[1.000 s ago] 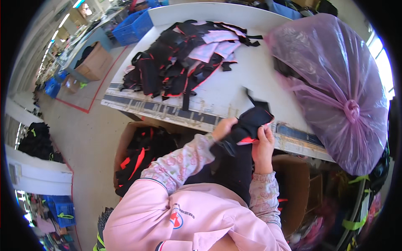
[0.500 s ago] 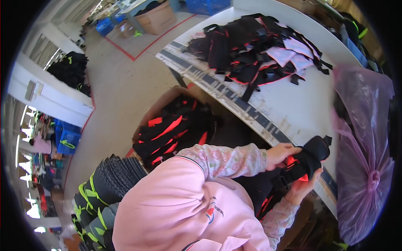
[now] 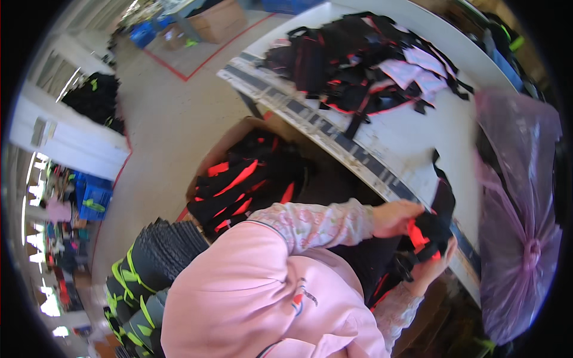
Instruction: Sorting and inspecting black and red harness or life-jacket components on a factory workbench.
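Both hands hold a black fabric strap piece [image 3: 437, 225] with bright orange-red patches, at the near edge of the white table [image 3: 412, 158]. My left hand [image 3: 396, 218] grips its left side, fingers closed on the cloth. From below right, my right hand [image 3: 434, 266] grasps the lower part, its fingers partly hidden by the fabric. A dark buckle [image 3: 403, 267] hangs from the piece between my hands. One narrow strap end stretches up over the tabletop. Farther back on the table lies a heap of similar black pieces [image 3: 343, 56] with red edging and some pale panels.
A carton [image 3: 209, 158] of black and orange-red pieces stands on the floor left of the table. Stacked dark pieces with lime straps [image 3: 140, 262] are beside me at the lower left. A knotted purple plastic bag [image 3: 518, 221] bulges along the right side.
The black strap piece was bunched into a roll; now its strap end extends up over the table and more orange-red shows. Both hands keep hold, with the left shifted slightly leftward.
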Tool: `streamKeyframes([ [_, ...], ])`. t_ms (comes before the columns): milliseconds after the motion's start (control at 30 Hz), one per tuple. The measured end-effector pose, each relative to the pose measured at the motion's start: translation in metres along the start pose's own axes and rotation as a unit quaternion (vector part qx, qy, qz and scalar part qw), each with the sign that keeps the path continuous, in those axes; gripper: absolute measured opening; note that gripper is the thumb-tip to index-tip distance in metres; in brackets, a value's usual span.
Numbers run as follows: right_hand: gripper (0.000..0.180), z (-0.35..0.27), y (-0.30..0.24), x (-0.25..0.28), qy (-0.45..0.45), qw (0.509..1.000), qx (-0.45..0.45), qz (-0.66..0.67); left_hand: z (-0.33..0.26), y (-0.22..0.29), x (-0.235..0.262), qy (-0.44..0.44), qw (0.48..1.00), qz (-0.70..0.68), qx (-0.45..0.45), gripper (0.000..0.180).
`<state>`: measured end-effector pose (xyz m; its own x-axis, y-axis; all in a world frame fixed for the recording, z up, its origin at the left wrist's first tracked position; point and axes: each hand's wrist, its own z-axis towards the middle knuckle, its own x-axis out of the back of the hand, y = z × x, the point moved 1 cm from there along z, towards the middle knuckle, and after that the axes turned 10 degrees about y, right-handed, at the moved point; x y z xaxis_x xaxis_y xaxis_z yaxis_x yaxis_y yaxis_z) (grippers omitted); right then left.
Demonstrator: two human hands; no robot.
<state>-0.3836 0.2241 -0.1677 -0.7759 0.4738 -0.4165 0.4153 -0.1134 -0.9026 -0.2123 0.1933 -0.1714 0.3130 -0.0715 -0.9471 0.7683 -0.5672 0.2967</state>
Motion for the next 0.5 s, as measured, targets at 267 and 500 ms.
streamKeyframes([
  [267, 0.013, 0.004, -0.003, -0.020, -0.082, 0.987, -0.043, 0.133, 0.003, 0.032, -0.004, 0.088, 0.992, 0.092, -0.026, 0.030],
  [500, 0.018, 0.001, -0.008, -0.024, 0.016, 0.998, 0.008, 0.064, 0.006, 0.022, -0.004, -0.022, 0.998, 0.056, 0.025, 0.035],
])
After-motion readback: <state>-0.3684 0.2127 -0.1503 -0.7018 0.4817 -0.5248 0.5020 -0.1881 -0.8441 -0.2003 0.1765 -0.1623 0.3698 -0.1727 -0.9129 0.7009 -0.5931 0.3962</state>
